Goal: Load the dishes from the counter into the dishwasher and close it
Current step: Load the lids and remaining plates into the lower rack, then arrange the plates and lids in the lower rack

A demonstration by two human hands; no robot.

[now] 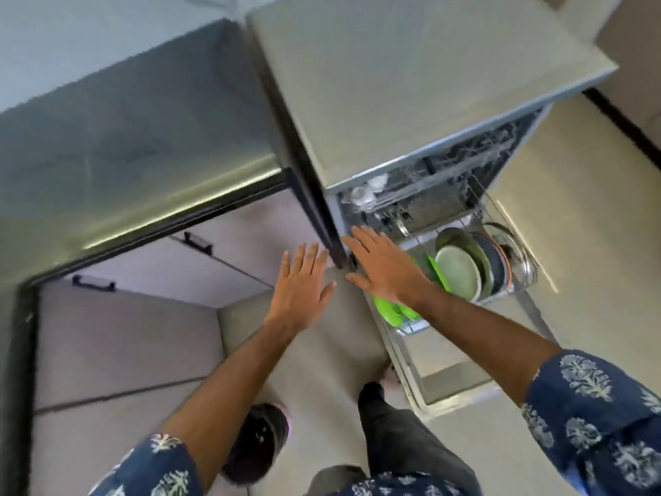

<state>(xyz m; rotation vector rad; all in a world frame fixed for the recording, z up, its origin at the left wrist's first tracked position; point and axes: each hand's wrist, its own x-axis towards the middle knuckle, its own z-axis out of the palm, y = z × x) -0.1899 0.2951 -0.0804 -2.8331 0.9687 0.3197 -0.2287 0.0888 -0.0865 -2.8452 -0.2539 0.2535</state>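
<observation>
My left grip (298, 281): open, fingers spread, empty, over the floor.
My right grip (384, 266): open, flat, empty, above the lower rack's (525, 277) left end.
Plates (459, 272): upright in that rack, near its right end.
Dishwasher door (454, 381): down.

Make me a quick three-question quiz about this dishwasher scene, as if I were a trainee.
1. True or false: the dishwasher is already shut.
2. Which colour are the plates beneath the right hand in the lower rack? A) red B) bright green C) black
3. What is either hand holding?

Key:
1. False. The door is down and the lower rack is pulled out.
2. B. The bright green plates stand at the rack's near end, beside a pale green plate.
3. Nothing. The left hand and the right hand are both spread open and empty.
</observation>
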